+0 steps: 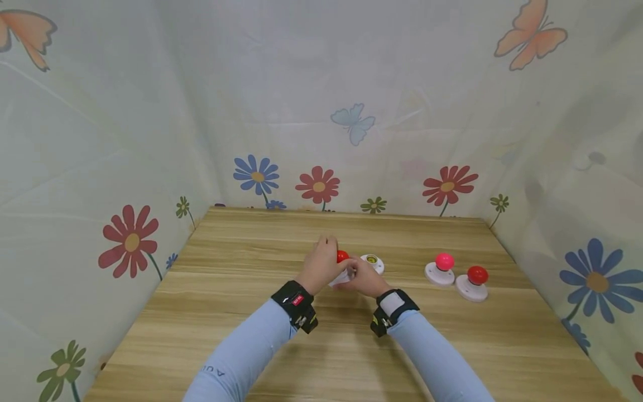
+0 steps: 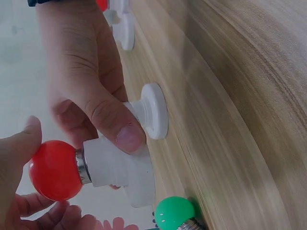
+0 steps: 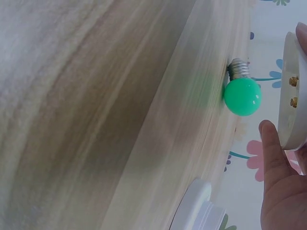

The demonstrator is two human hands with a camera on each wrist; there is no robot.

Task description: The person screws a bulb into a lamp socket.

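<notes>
My left hand (image 1: 321, 266) holds a round red light bulb (image 2: 55, 170), with thumb and fingers around the globe. Its metal screw base meets the mouth of a white lamp holder (image 2: 139, 172); part of the thread still shows. That lamp holder is gripped by my right hand (image 1: 365, 278), whose thumb presses on its base in the left wrist view. Brass screws show on the holder's underside in the right wrist view. Just beyond the right hand, another white lamp holder (image 1: 373, 264) stands on the table without a bulb. A green bulb (image 3: 242, 96) lies on its side on the table, hidden in the head view.
To the right on the wooden table (image 1: 241, 245) stand two white lamp holders, one bearing a pink bulb (image 1: 444, 261), the other a red bulb (image 1: 478, 274). Fabric walls (image 1: 281, 84) printed with flowers and butterflies enclose the table's back and sides.
</notes>
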